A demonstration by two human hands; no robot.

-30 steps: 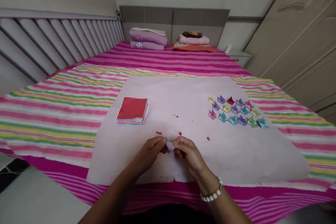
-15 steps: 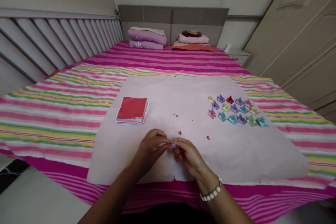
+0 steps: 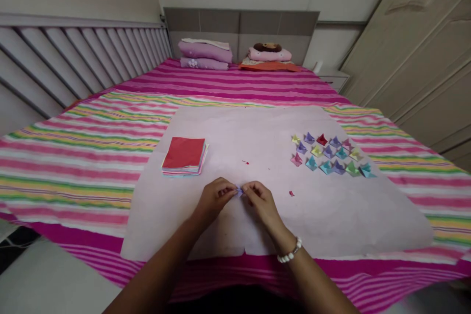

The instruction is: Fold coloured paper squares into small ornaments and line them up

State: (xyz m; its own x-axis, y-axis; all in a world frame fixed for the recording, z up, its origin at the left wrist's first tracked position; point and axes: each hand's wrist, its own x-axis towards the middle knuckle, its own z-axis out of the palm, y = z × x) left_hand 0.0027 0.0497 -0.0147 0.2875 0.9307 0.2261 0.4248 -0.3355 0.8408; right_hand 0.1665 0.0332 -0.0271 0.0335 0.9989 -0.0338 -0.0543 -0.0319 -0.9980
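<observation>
My left hand (image 3: 215,197) and my right hand (image 3: 259,199) meet fingertip to fingertip over the pale pink sheet (image 3: 228,228) on the bed. Both pinch a tiny pale purple folded paper piece (image 3: 240,190) between them. A white bead bracelet (image 3: 290,252) circles my right wrist. A stack of coloured paper squares (image 3: 184,155), red on top, lies to the left of my hands. Several small folded paper shapes (image 3: 331,154) in mixed colours lie in rows to the right.
Small red paper scraps (image 3: 291,193) dot the sheet. The striped bedspread (image 3: 73,152) covers the bed. Folded bedding (image 3: 206,54) and pillows (image 3: 270,56) sit by the headboard. A slatted rail (image 3: 73,59) runs on the left, a wardrobe (image 3: 423,49) on the right.
Both hands have moved a little away from me across the sheet, still pinching the small paper piece, which looks more tightly folded now.
</observation>
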